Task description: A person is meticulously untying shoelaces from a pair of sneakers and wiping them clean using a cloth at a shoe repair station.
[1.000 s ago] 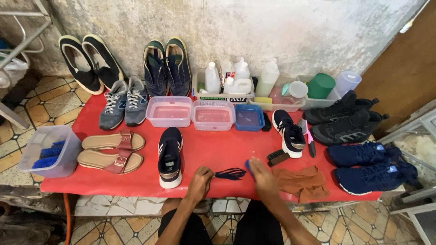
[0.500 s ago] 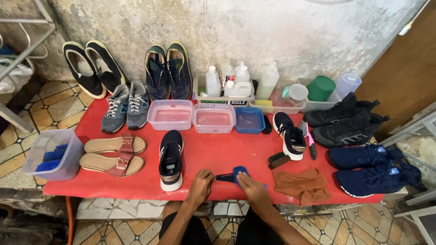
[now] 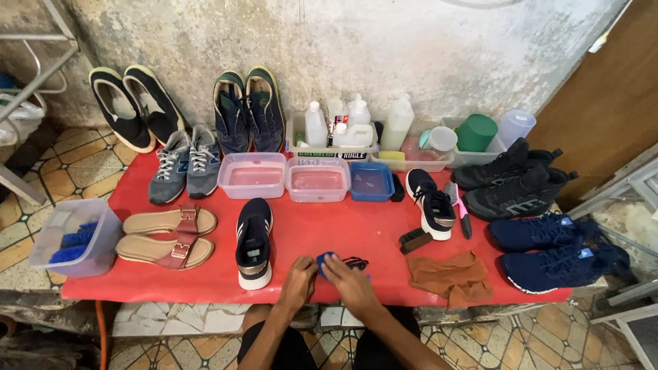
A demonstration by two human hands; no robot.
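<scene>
Left hand (image 3: 297, 281): at the near edge of the desk (image 3: 343, 236), fingers curled down, fingertips touching a small blue item (image 3: 322, 262); whether it grips the item cannot be told.

Right hand (image 3: 349, 281): just beside the left, fingers bent over the same blue item from the right; how firm the hold is cannot be told.

Small blue item: lies on the red desk cover between the two hands, partly hidden by them; its kind cannot be made out. A dark lace (image 3: 355, 262) lies touching it on the right.

Black sneaker with white sole (image 3: 253, 241): single, left of the hands, toe toward the person.

Tan sandals with red straps (image 3: 166, 234): pair, further left.

Brown cloth (image 3: 449, 276): crumpled, right of the hands, hanging partly over the desk edge.

Small black brush (image 3: 415, 240): just behind the cloth.

Black-and-white sneaker (image 3: 430, 202): behind the brush.

Two pink tubs (image 3: 284, 179) and one blue tub (image 3: 371, 181): in a row across mid-desk.

White bottles (image 3: 343, 123): in a tray against the wall.

Grey sneakers (image 3: 185, 164): back left.

Navy shoes (image 3: 555, 250) and black boots (image 3: 514, 181): at the right end.

Clear bin (image 3: 74, 236): off the left end, holding blue cloths.
</scene>
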